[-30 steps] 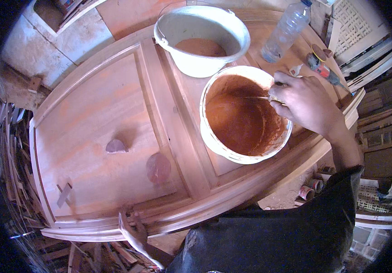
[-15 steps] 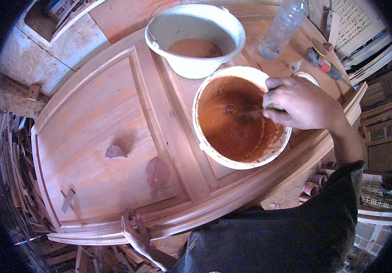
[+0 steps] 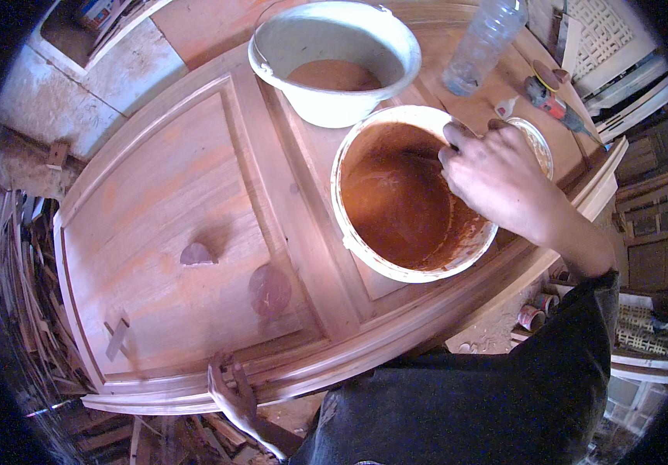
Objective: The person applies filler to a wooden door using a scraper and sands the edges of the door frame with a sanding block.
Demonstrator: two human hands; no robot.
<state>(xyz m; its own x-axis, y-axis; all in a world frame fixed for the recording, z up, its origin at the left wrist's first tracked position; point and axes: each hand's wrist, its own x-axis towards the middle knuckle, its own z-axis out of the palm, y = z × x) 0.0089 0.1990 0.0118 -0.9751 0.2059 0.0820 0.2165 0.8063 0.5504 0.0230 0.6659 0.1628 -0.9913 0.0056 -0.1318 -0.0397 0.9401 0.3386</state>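
Observation:
A panelled wooden door (image 3: 171, 178) lies flat in front of me. On it stands a white bucket (image 3: 347, 242) with reddish-brown liquid inside. My right hand (image 3: 497, 174) is above the bucket's right rim, its fingers curled; whatever they hold is hidden. At the near left, my left hand (image 3: 233, 385) is curled over the door's front edge. Behind the bucket stands a pale basin (image 3: 326, 105) with a wire handle and brown liquid in its bottom. A round lid or tin (image 3: 537, 143) shows partly behind my right hand.
A clear plastic bottle (image 3: 485, 46) and a red-and-grey power tool (image 3: 555, 105) are at the far right of the door. Sanding discs, one folded (image 3: 198, 253) and one flat (image 3: 270, 291), lie on the left panel. Scrap wood (image 3: 31, 302) is piled at left; tins (image 3: 531, 317) stand below.
My right hand has moved slightly left and up over the bucket's rim, with its wrist turned. The bucket and basin sit slightly higher in view. My left hand stays at the door's edge.

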